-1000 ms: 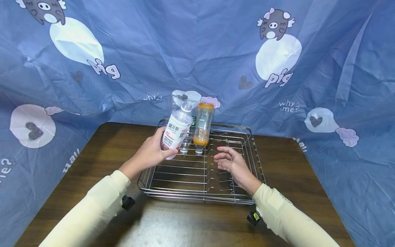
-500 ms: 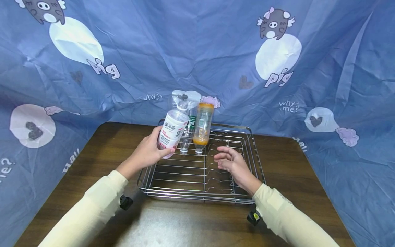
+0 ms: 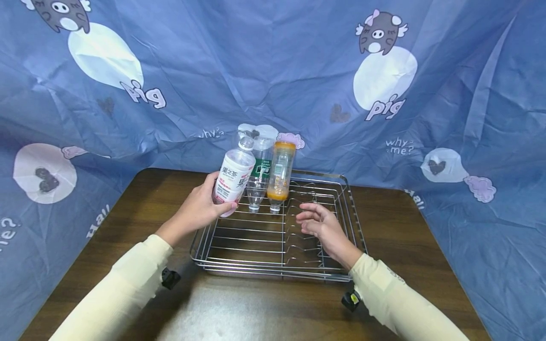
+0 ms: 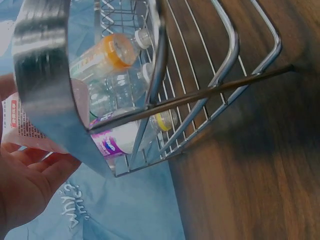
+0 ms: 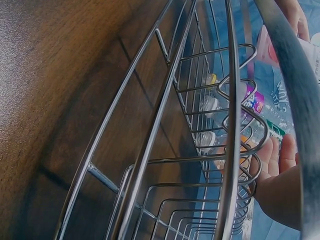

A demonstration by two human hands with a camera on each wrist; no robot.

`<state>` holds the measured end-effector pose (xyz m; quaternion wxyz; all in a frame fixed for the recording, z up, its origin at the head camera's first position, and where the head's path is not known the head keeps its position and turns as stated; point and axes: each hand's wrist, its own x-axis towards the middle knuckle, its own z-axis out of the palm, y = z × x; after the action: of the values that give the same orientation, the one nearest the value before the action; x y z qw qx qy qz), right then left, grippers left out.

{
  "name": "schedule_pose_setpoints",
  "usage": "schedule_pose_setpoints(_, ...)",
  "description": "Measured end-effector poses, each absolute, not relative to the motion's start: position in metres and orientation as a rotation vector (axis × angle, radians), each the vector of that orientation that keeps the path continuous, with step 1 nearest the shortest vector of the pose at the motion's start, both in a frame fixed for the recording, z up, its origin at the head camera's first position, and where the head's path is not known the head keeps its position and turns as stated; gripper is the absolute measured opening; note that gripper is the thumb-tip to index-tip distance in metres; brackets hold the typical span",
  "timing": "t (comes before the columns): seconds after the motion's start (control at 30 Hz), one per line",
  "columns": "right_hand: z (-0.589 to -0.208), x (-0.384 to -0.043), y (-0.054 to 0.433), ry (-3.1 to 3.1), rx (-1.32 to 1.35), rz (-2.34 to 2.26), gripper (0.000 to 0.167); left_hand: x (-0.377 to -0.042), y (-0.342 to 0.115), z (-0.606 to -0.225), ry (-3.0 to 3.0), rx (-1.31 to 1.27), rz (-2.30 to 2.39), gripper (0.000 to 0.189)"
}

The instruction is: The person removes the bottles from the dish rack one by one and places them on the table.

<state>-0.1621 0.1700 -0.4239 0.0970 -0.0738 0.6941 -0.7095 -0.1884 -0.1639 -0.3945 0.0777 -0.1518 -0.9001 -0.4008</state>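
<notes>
My left hand (image 3: 197, 202) grips a clear plastic bottle (image 3: 233, 177) with a white and pink label, its neck up and leaning right, above the left part of the wire rack (image 3: 283, 272). Behind it, a clear bottle with a green label (image 3: 261, 166) and an orange-banded bottle (image 3: 280, 173) lean neck down in the rack. A third bottle, purple-labelled with a yellow cap (image 4: 112, 142), shows in the left wrist view and is mostly hidden in the head view. My right hand (image 3: 326, 228) hovers over the rack's right side, fingers loosely bent, holding nothing.
The chrome rack stands on a dark wooden table (image 3: 239, 312), with wavy wire dividers (image 3: 304, 248) on its right half. A blue patterned cloth (image 3: 273, 80) hangs close behind the table and at both sides.
My left hand has moved slightly left with the bottle, whose neck tipped and came back up. More of the green-labelled bottle shows now. My right hand has stayed in place.
</notes>
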Motion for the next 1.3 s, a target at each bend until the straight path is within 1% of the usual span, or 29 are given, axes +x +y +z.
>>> schedule_pose_setpoints(0.6,-0.424,-0.161,0.171,2.047,-0.266,-2.130,0.047,-0.187,-0.171,-0.394,-2.678,-0.423,-1.206,0.088)
schedule_pose_setpoints(1.0,-0.419,-0.157,0.173,2.047,-0.283,-2.137,0.045,-0.187,-0.182,-0.391,-2.645,-0.393,-1.196,0.087)
schedule_pose_setpoints(1.3,-0.417,-0.156,0.175,2.040,-0.269,-2.139,0.046,-0.186,-0.187,-0.389,-2.641,-0.355,-1.203,0.087)
